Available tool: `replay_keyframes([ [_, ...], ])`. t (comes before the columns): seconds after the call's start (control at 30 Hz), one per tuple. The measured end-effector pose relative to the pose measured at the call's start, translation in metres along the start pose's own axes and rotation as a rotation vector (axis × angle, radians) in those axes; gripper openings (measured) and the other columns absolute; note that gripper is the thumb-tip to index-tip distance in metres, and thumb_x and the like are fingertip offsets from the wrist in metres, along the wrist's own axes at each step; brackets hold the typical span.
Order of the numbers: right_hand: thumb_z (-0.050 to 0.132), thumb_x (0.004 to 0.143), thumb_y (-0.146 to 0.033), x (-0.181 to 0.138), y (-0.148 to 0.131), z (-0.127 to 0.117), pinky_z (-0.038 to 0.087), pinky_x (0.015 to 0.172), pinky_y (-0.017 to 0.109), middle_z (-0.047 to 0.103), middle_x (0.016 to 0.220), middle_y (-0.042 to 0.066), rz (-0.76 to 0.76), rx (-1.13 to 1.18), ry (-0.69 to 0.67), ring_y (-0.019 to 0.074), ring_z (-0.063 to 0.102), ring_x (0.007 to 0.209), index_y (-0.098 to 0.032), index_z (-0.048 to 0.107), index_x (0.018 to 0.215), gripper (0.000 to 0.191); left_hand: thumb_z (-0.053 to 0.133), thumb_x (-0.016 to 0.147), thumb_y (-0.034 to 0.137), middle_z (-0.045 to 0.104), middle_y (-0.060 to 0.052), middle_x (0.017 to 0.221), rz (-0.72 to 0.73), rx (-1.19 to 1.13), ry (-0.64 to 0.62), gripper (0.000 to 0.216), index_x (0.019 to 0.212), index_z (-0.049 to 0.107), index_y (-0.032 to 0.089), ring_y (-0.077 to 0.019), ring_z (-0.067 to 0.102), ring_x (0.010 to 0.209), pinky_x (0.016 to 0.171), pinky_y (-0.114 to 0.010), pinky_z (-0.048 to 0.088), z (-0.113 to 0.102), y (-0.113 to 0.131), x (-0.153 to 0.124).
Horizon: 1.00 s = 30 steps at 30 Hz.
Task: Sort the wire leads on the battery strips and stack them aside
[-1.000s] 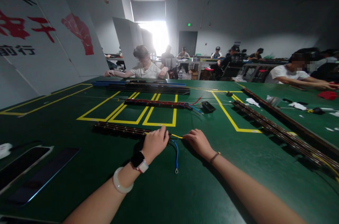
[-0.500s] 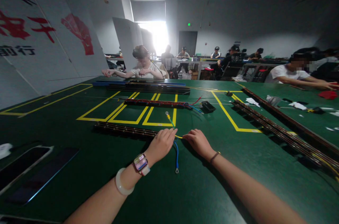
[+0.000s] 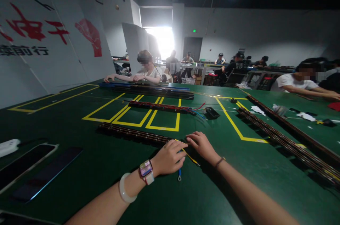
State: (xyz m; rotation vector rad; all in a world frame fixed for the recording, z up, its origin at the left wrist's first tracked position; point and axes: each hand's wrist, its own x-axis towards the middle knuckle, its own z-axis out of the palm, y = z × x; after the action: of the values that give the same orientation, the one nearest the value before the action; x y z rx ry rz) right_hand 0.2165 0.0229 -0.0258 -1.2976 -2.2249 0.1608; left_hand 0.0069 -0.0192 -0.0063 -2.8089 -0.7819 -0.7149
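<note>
A long dark rail bundle (image 3: 135, 133) lies across the table, its right end beside my hands. My left hand (image 3: 170, 157) is over the wires at that end, palm down, fingers stretched and slightly apart. My right hand (image 3: 203, 147) faces it from the right, thumb and forefinger bent close together near the left fingertips; what is between them is too small to make out. A yellow wire (image 3: 191, 158) with a ring terminal slants out below the hands. From under my left hand a blue wire (image 3: 180, 172) points toward me, also ring-ended.
Another rail bundle (image 3: 159, 106) with coloured wires lies beyond, beside a small black box (image 3: 212, 112). Long rails (image 3: 281, 138) run along the right. Two phones (image 3: 47, 173) lie at the left. A co-worker (image 3: 148, 69) sits across the green table (image 3: 233, 189).
My left hand has opened its fingers and shifted slightly right. The yellow wire now slants down toward me; the upright yellow-green wire end is no longer visible. The view has tilted up a little.
</note>
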Motion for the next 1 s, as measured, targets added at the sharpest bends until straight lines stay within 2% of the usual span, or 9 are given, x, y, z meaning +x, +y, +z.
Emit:
replay_keyframes([
  [0.1,0.049,0.092,-0.040,0.008,-0.015,-0.001,0.042,0.080,0.031,0.063,0.099,0.008,-0.033,0.012,-0.077,0.0187,0.056,0.090,-0.021,0.065,0.108,0.030,0.047,0.087,0.020,0.061,-0.008,0.116,0.028,0.038,0.067,0.019,0.094,0.064,0.018,-0.0198,0.053,0.102,0.090,-0.035,0.039,0.001,0.003,-0.001],
  [0.23,0.054,0.088,-0.028,0.017,-0.036,0.010,0.039,0.081,0.032,0.062,0.101,0.008,-0.137,-0.177,-0.211,0.0202,0.054,0.093,-0.021,0.061,0.107,0.021,0.048,0.085,0.021,0.061,-0.007,0.109,0.081,0.098,0.094,0.015,0.090,0.062,0.017,-0.0174,0.053,0.091,0.081,-0.033,0.039,0.004,0.005,-0.003],
  [0.33,0.051,0.088,-0.021,0.027,-0.045,0.024,0.039,0.079,0.034,0.063,0.099,0.008,-0.157,-0.342,-0.229,0.0222,0.054,0.092,-0.019,0.059,0.101,0.015,0.049,0.085,0.022,0.062,-0.007,0.105,0.148,0.132,0.096,0.014,0.088,0.061,0.016,-0.0166,0.051,0.083,0.076,-0.033,0.038,0.005,0.006,-0.005],
  [0.43,0.048,0.090,-0.019,0.038,-0.048,0.036,0.040,0.076,0.034,0.065,0.099,0.009,-0.131,-0.392,-0.253,0.0225,0.057,0.091,-0.019,0.058,0.098,0.013,0.049,0.085,0.024,0.062,-0.006,0.103,0.189,0.138,0.093,0.015,0.090,0.060,0.016,-0.0165,0.050,0.081,0.074,-0.034,0.037,0.007,0.005,-0.006],
  [0.57,0.050,0.091,-0.028,0.050,-0.049,0.037,0.041,0.074,0.031,0.067,0.099,0.009,-0.106,-0.351,-0.259,0.0214,0.061,0.090,-0.020,0.057,0.101,0.015,0.050,0.086,0.026,0.061,-0.007,0.103,0.192,0.134,0.065,0.016,0.091,0.061,0.016,-0.0162,0.050,0.082,0.073,-0.033,0.036,0.007,0.003,-0.006],
  [0.7,0.051,0.090,-0.043,0.064,-0.047,0.027,0.041,0.073,0.030,0.068,0.097,0.009,-0.036,-0.368,-0.180,0.0217,0.062,0.089,-0.020,0.057,0.103,0.027,0.049,0.086,0.026,0.061,-0.007,0.104,0.189,0.109,0.059,0.015,0.090,0.060,0.017,-0.0165,0.050,0.084,0.073,-0.033,0.037,0.006,0.003,-0.006],
  [1.0,0.049,0.089,-0.050,0.118,-0.024,0.024,0.040,0.076,0.030,0.068,0.104,0.011,0.050,-0.446,-0.166,0.0231,0.063,0.095,-0.019,0.058,0.104,0.035,0.048,0.086,0.025,0.061,-0.006,0.105,0.191,0.080,0.075,0.014,0.090,0.059,0.017,-0.0170,0.051,0.087,0.075,-0.033,0.036,0.007,0.001,-0.006],
])
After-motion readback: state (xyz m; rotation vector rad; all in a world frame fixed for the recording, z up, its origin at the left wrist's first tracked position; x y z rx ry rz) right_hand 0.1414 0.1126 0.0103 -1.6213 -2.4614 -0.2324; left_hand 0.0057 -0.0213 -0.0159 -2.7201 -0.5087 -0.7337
